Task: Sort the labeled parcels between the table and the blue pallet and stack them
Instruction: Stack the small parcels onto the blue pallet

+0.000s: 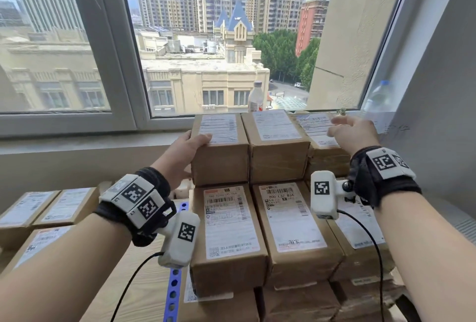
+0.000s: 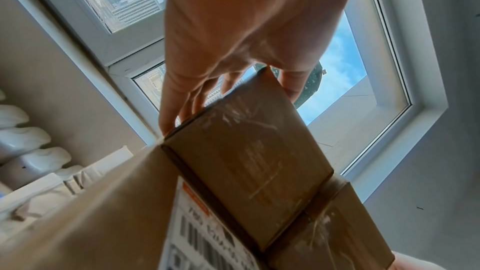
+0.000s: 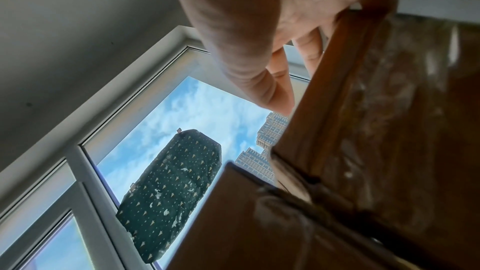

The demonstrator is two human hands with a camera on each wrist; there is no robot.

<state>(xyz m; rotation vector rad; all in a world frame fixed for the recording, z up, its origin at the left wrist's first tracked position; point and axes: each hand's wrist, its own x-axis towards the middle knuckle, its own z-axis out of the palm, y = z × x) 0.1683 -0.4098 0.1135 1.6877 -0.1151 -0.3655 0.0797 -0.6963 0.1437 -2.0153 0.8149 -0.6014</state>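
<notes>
Brown cardboard parcels with white labels are stacked on the blue pallet (image 1: 172, 293). The top row holds three parcels. My left hand (image 1: 192, 150) grips the left end of the top left parcel (image 1: 221, 162), thumb over its top edge and fingers (image 2: 171, 110) down its left side. My right hand (image 1: 345, 128) is spread and relaxed over the right part of the top right parcel (image 1: 315, 126); whether it touches is unclear. In the right wrist view its fingers (image 3: 278, 89) hang loose beside that parcel's edge (image 3: 363, 110). A lower row of parcels (image 1: 229, 229) lies in front.
At the left, a wooden table (image 1: 144, 285) carries more labeled parcels (image 1: 65, 204). Two plastic bottles (image 1: 256, 96) (image 1: 378, 100) stand on the windowsill behind the stack. A wall closes the right side. A white radiator (image 2: 23, 141) sits under the window.
</notes>
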